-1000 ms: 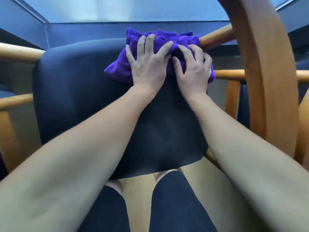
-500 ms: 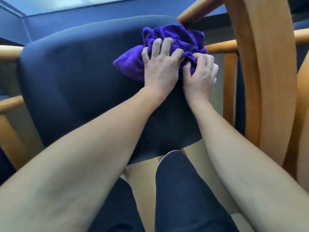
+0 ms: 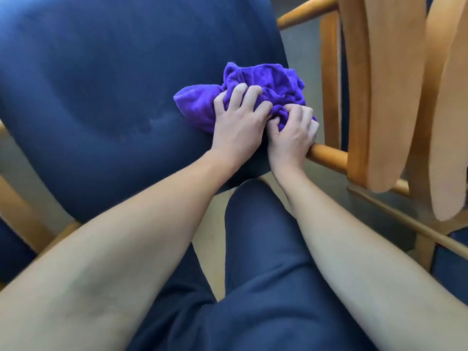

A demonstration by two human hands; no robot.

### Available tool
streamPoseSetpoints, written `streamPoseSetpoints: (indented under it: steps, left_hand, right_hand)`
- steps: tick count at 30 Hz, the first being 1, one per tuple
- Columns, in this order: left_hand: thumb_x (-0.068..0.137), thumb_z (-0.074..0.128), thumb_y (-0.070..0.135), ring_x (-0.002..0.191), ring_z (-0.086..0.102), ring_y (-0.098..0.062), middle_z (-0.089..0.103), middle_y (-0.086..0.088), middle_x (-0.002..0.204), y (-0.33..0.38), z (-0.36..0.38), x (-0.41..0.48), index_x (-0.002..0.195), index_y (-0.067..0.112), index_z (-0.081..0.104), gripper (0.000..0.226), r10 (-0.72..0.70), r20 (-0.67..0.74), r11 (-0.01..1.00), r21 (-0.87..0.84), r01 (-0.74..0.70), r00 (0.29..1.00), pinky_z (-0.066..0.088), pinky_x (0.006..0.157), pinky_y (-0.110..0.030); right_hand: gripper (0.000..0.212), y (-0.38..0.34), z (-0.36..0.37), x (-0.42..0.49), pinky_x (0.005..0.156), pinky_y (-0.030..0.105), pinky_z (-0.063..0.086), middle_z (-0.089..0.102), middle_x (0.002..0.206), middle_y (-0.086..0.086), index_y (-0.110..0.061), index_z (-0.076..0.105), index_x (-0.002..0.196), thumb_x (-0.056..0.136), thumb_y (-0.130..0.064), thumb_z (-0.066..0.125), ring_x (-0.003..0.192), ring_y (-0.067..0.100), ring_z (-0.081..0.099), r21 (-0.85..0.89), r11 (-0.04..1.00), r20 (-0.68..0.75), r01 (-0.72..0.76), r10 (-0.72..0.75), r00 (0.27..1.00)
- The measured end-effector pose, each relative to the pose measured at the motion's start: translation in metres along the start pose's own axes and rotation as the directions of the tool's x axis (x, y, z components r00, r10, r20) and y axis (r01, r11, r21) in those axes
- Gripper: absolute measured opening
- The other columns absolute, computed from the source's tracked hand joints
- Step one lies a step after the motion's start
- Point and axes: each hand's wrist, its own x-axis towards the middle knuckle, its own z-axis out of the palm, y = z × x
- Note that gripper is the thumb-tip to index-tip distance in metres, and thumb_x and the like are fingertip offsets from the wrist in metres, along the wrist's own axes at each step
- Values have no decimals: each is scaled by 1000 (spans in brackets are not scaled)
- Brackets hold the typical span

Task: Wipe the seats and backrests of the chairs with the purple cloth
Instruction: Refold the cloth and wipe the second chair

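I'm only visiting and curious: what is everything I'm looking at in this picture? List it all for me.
crumpled purple cloth: one, purple, on the cushion's right part, near its edge.
dark blue padded chair cushion: one, dark blue, upper left, under the cloth.
light wooden chair rails: several, honey-coloured, right of the cushion and at the left edge.
broad curved wooden chair arms: at least two, honey-coloured, far right.
pale floor: cream, below the chair.
dark blue trousers: one pair, bottom centre.
left-hand grip: one, bare, fingers curled into the cloth.
right-hand grip: one, bare, pinching the cloth's folds beside a rail.
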Motion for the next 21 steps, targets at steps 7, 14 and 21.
streamPoseSetpoints:
  steps: [7,14,21]
  left_hand:
    - [98,50,32,109,61,-27,66,-2,118,-19,-1,-3,93,25,68,20,110,-170,991,91,-95,979,43,87,-50]
    - [95,60,28,102,66,-24,69,2,113,-88,-9,-47,91,29,70,11,44,-419,992,124,10,907,46,82,-46]
    - [94,65,30,108,66,-21,70,2,116,-148,-22,-104,91,31,75,10,-198,-528,962,55,266,826,48,85,-45]
  right_hand:
    - [33,-10,15,-6,87,41,33,56,128,3,-19,63,115,89,-34,52,115,32,46,5,999,-112,-51,51,992]
    - [34,-58,44,-50,92,46,39,56,134,-4,-27,65,119,91,-37,49,124,29,46,-101,981,-127,163,-175,976]
    - [33,-104,79,-94,104,59,34,54,143,-3,-29,66,127,98,-36,50,137,34,42,-117,858,-59,500,-509,859]
